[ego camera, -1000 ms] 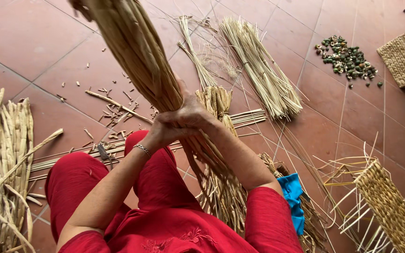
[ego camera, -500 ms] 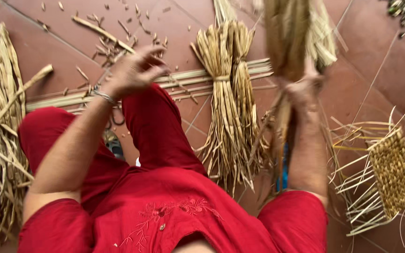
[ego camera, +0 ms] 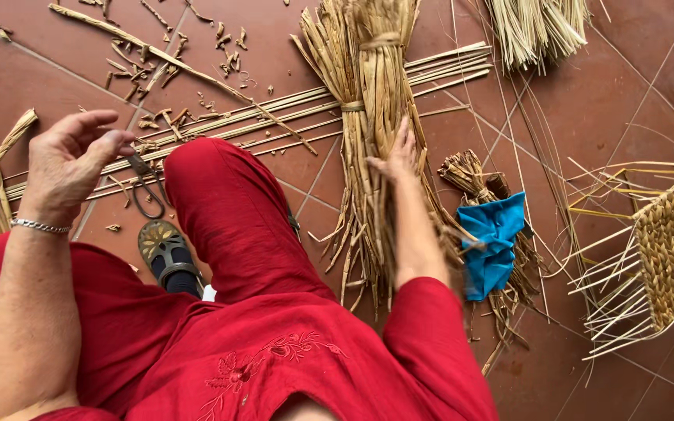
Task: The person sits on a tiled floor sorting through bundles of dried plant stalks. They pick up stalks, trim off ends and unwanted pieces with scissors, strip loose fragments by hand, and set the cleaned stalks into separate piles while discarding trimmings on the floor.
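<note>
Hovering above black scissors (ego camera: 143, 185), left hand (ego camera: 68, 164) with loosely curled fingers, grasping nothing; pressing flat on tied reed bundle (ego camera: 368, 140) lying on the tile floor (ego camera: 9, 70), right hand (ego camera: 399, 156), fingers released; lying beside, blue cloth (ego camera: 495, 243); resting farthest right, half-woven mat (ego camera: 672, 245).

A pair of scissors (ego camera: 145, 185) is lying on the red tile floor (ego camera: 633, 70) just below the left fingers, beside a sandalled foot (ego camera: 167, 254). A blue cloth (ego camera: 495, 243) is resting on a small straw bunch (ego camera: 477, 181) right of the right fingers. Farther right, a half-woven mat (ego camera: 671, 248) is lying with loose ends fanning out. Straw scraps (ego camera: 167, 62) are lying scattered above the left fingers.
</note>
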Available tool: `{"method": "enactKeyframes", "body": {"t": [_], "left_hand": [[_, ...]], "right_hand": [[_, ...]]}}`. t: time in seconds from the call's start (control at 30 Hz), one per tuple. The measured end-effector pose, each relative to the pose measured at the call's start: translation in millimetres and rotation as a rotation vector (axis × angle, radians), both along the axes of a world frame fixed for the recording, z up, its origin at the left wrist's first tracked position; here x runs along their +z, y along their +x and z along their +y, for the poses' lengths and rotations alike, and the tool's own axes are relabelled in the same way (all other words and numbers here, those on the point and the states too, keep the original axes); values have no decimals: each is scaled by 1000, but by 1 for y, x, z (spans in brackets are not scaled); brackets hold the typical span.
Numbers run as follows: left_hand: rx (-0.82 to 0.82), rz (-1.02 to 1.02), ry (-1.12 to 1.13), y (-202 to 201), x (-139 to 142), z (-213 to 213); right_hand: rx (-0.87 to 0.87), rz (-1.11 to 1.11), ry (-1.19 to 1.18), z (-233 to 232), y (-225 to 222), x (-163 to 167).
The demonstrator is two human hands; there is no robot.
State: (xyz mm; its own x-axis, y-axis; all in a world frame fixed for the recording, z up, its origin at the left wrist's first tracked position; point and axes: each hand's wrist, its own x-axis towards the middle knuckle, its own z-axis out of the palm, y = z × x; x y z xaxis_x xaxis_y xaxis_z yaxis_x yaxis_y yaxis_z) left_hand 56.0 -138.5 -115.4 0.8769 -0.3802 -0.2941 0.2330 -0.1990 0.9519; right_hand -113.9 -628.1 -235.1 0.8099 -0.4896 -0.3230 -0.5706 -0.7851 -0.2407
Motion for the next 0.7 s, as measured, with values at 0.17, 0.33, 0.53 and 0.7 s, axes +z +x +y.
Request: {"method": "enactKeyframes", "body": {"t": [0.17,0.33,0.53,0.7], "left_hand": [[15,45,26,-7,-15,16],[-9,75,131,-5,-44,28],[-140,110,423,-10,-74,39],[-220,-105,416,-1,-65,73]], "right_hand": [[-137,-160,98,-2,-16,-22],[-141,-69,105,-7,4,-16],[-191,176,174,-14,22,-11],[-155,60,43,-27,35,-12]]}}
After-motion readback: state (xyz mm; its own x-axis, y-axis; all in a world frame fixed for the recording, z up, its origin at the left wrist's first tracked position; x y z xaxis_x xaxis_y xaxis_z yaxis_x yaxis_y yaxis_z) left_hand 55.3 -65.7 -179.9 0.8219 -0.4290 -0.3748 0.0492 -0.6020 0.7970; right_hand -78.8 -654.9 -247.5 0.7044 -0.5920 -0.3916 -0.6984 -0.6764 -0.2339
